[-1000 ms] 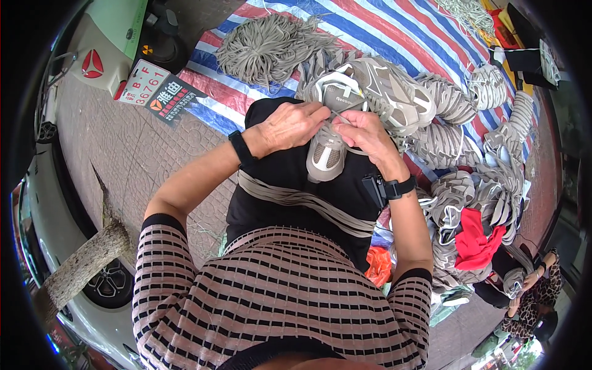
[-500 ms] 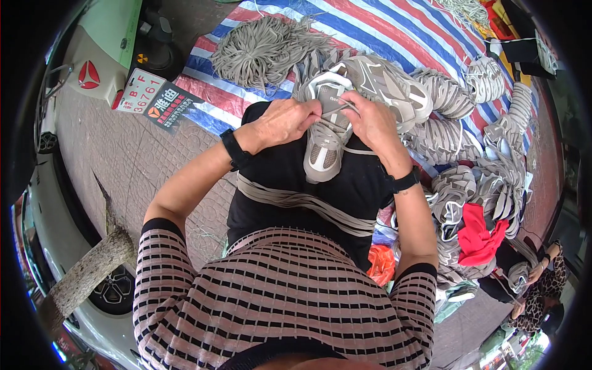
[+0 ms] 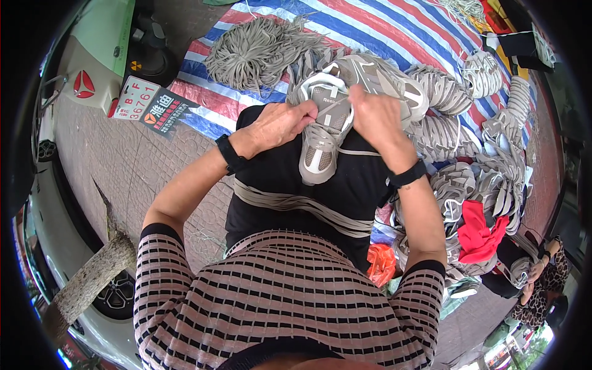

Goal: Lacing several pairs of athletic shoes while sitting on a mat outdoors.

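Head view: a grey-beige shoe (image 3: 319, 159) rests on the black cloth (image 3: 262, 161) over the person's lap, its toe pointing back toward the wearer and its opening facing away. The left hand (image 3: 280, 128) comes in from the left, thumb and fingers together, clamped at the shoe's left edge beside the eyelets. The right hand (image 3: 382, 120) is curled closed over the right side of the opening; what lies inside that grip is hidden by the fingers. A loose lace (image 3: 361, 152) trails from the shoe to the right across the black cloth, passing below the right hand. Each wrist carries a black band, and a bunch of flat grey laces (image 3: 302, 209) lies across the lap, nearer the body. Beyond the shoe, a striped tarp (image 3: 351, 28) in red, white and blue bears a large tangle of laces (image 3: 256, 54) and several rows of nested shoes (image 3: 441, 92). To the right, a red cloth (image 3: 480, 231) lies over a heap of more shoes, with an orange bag (image 3: 380, 264) near the right elbow. At the far lower right, a co-worker in a leopard-print sleeve (image 3: 550, 274) has both hands on grey material. A tree trunk (image 3: 92, 277) slants across the lower left, before a pale car (image 3: 61, 228).
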